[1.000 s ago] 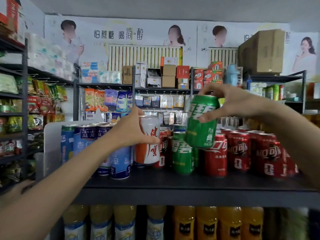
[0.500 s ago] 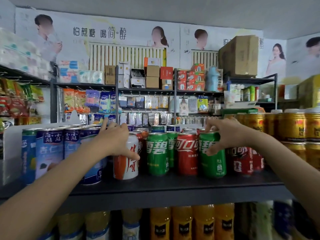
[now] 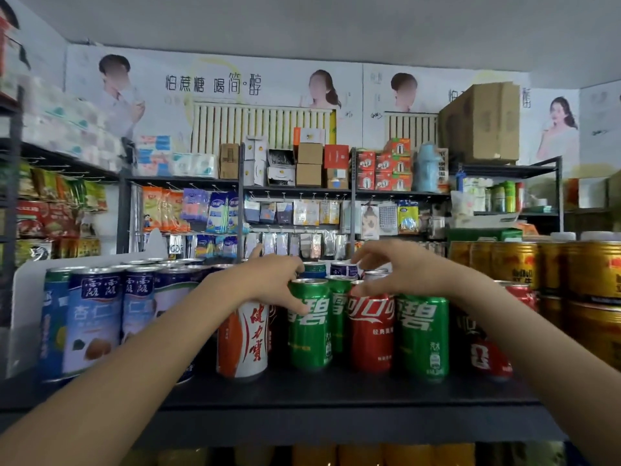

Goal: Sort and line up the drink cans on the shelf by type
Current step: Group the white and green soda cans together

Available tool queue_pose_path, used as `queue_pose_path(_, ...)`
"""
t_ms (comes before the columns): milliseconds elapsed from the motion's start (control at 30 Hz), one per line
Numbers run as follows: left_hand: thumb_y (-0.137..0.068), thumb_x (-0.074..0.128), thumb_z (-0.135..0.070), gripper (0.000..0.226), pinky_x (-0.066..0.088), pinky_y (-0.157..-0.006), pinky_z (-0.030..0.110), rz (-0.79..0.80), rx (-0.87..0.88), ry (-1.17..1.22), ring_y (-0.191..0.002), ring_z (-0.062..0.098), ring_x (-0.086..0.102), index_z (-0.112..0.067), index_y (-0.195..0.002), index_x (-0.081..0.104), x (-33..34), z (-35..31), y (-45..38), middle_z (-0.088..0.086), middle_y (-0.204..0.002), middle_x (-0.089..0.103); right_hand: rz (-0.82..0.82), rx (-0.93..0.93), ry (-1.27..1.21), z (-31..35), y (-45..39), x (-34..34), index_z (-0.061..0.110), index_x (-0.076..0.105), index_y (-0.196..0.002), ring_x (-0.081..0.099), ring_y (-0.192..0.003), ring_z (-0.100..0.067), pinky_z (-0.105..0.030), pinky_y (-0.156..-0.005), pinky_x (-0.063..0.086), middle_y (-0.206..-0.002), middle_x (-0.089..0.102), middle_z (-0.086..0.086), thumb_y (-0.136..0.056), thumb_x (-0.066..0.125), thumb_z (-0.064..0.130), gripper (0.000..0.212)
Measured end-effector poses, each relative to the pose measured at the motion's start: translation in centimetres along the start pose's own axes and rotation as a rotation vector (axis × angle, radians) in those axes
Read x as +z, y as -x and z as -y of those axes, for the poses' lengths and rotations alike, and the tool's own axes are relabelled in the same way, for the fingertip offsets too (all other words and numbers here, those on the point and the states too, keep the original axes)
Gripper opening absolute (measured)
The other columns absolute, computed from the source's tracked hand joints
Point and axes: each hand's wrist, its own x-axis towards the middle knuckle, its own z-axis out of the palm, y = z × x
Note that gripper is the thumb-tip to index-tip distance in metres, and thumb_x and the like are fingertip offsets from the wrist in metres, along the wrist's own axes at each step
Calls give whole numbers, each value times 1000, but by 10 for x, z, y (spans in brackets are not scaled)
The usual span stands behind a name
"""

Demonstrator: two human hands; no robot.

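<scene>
On the dark shelf (image 3: 336,391) a front row of cans stands upright: a white-and-orange can (image 3: 243,341), a green can (image 3: 311,334), a red cola can (image 3: 371,334) and a second green can (image 3: 423,338). My left hand (image 3: 265,284) covers the top of the white-and-orange can, with its thumb across the front of the left green can and its fingers curled at that can's rim. My right hand (image 3: 403,274) arches over the red cola can, thumb on its front rim. More green and red cans behind are partly hidden.
Tall blue-and-white cans (image 3: 90,317) fill the shelf's left side and gold cans (image 3: 591,274) are stacked at the right. More red cans (image 3: 484,354) stand behind my right forearm. Orange bottles (image 3: 316,455) show below the shelf. Racks of packaged goods line the back wall.
My right hand set the green can down at the right of the red cola can, let go and moved left over the red can. My left thumb slid from the white-and-orange can onto the left green can.
</scene>
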Motion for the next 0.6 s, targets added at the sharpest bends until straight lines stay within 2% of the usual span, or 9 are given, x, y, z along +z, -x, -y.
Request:
queue_pose_path(67, -79, 66, -42, 68, 18, -110, 37, -14, 9, 76, -124, 15, 45, -18, -135, 37, -4, 7, 2, -5, -135, 51, 64, -23, -14, 16, -15, 10, 24, 46, -126, 52, -113, -16, -34, -98, 44, -122, 53, 3, -75, 70, 44, 60)
queue_pose_path(167, -81, 65, -40, 58, 21, -108, 36, -57, -4, 45, -121, 13, 46, -21, -130, 43, -8, 22, 9, -8, -131, 53, 125, -54, 92, 34, -39, 33, 22, 42, -129, 49, -110, -16, -37, -101, 38, -123, 53, 1, -74, 70, 48, 67)
queue_pose_path(233, -83, 62, -41, 52, 21, -106, 36, -55, -18, -12, -121, 15, 42, -22, -128, 46, -7, 28, 14, -7, -129, 51, 138, -68, 175, 41, -51, 49, 22, 42, -128, 48, -110, -17, -43, -107, 30, -124, 54, 1, -73, 70, 51, 69)
queue_pose_path(300, -84, 59, -43, 49, 19, -109, 38, -48, -12, -36, -122, 15, 39, -22, -127, 48, -6, 32, 19, -6, -128, 50, 119, -85, 195, 43, -56, 54, 20, 44, -126, 48, -109, -16, -43, -106, 30, -121, 54, 2, -71, 71, 52, 69)
queue_pose_path(367, -85, 58, -45, 50, 20, -110, 40, -40, 4, -24, -122, 15, 40, -21, -127, 49, -7, 35, 21, -6, -128, 50, 113, -103, 129, 42, -55, 46, 21, 48, -121, 47, -100, -12, -37, -100, 37, -109, 54, 6, -68, 74, 48, 65)
queue_pose_path(467, -84, 61, -42, 47, 36, -101, 32, -34, 43, 73, -114, 14, 49, -17, -123, 53, -9, 43, 17, -2, -125, 54, 79, -73, -126, 34, -50, 18, 22, 52, -113, 56, -91, -14, -30, -83, 46, -98, 58, 7, -67, 79, 35, 55)
queue_pose_path(533, -85, 61, -38, 43, 42, -96, 29, -74, 54, 122, -110, 13, 53, -15, -120, 55, -11, 46, 11, 0, -123, 57, -53, -47, -291, 27, -49, -2, 22, 55, -108, 61, -86, -20, -30, -74, 51, -94, 62, 1, -65, 80, 31, 51)
queue_pose_path(600, -86, 60, -36, 40, 43, -97, 31, -118, 60, 138, -110, 13, 53, -15, -120, 56, -12, 44, 4, 0, -122, 58, -216, -26, -381, 21, -47, -20, 20, 57, -108, 61, -83, -20, -31, -68, 52, -94, 60, -1, -64, 81, 28, 51)
